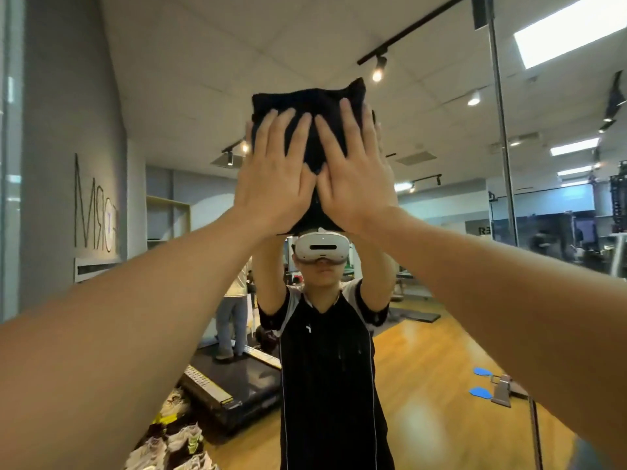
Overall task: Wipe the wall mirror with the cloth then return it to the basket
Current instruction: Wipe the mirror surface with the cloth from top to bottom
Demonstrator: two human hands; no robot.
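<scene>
Hands, left (274,178) and right (353,174), press flat, fingers spread, hiding much of the black cloth (305,100).

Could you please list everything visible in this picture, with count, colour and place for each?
cloth: one, black, pressed flat against the mirror, high centre
wall mirror: one, fills the view, reflecting a gym
treadmill: one, black, reflected lower left, someone standing on it
wood floor: tan, reflected lower right
ceiling spotlights: several, lit, reflected above
headset: one, white, on the reflected person
left hand: flat on the cloth, fingers straight
right hand: flat on the cloth, beside the left
</scene>
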